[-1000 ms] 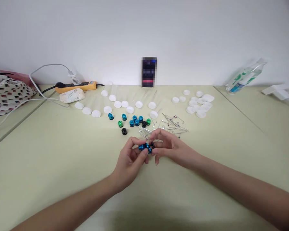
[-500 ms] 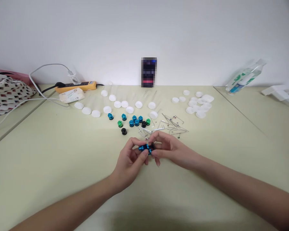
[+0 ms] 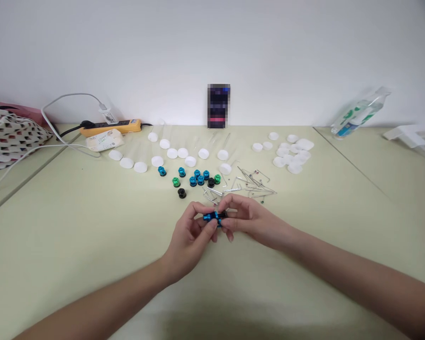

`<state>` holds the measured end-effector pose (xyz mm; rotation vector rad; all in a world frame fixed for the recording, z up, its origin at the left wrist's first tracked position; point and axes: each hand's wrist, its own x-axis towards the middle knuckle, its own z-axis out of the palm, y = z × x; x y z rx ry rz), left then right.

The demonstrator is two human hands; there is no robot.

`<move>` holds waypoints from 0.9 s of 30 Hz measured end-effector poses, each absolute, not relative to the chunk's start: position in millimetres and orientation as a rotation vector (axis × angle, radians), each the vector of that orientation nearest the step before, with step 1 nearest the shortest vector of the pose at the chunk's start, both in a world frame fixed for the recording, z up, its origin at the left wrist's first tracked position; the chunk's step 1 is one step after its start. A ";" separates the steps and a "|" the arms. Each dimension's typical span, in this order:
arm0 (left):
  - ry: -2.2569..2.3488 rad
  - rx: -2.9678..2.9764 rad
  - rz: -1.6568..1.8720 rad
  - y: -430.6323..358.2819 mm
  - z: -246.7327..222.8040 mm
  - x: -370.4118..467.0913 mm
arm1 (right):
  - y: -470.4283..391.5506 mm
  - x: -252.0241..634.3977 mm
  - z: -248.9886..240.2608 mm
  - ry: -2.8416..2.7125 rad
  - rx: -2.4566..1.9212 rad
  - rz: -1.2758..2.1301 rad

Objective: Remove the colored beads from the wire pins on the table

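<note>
Between my two hands, low over the middle of the table, is a small blue and black metal fitting (image 3: 210, 216). My left hand (image 3: 191, 236) pinches its blue end between thumb and fingers. My right hand (image 3: 246, 217) has its thumb and fingers closed around the black end; the fingers partly hide it. Just beyond my hands stand several small knobbed metal fittings: blue (image 3: 200, 180), green (image 3: 176, 182) and black (image 3: 182, 192). Behind my right hand lies a loose pile of thin bent metal keys (image 3: 258, 189), some with small screws among them.
Clear tubes with white caps (image 3: 140, 167) lie behind the fittings. White round caps (image 3: 285, 153) are grouped at the right. A yellow power strip (image 3: 129, 126), a tissue pack (image 3: 104, 140) and a patterned bag (image 3: 14, 139) are at the left. A phone (image 3: 218, 106) leans on the wall.
The black part seems to sit slightly closer to the blue part, with my right fingers shifted a little. Otherwise both hands keep the same place and hold.
</note>
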<state>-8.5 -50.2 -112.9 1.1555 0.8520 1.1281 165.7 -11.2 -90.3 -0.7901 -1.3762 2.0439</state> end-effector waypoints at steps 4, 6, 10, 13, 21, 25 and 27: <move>0.855 1.175 1.128 -50.4 -112.7 -8.5 | -11.3 166.6 -90.5 -1.357 -0.834 2.041; 0.851 1.182 1.119 -50.7 -112.5 -8.4 | -11.3 167.1 -89.9 -1.387 -0.822 2.085; 0.848 1.171 1.131 -50.8 -112.1 -8.2 | -11.8 167.4 -89.2 -1.396 -0.794 2.023; 0.852 1.170 1.129 -50.4 -112.0 -8.0 | -12.3 166.6 -90.3 -1.408 -0.790 2.097; 0.844 1.178 1.126 -50.5 -112.6 -8.1 | -12.2 166.2 -91.0 -1.394 -0.789 2.070; 0.850 1.180 1.130 -49.6 -113.4 -8.2 | -11.6 166.6 -92.6 -1.425 -0.772 1.968; 0.858 1.176 1.136 -48.7 -113.5 -8.4 | -11.5 166.8 -93.7 -1.408 -0.785 1.952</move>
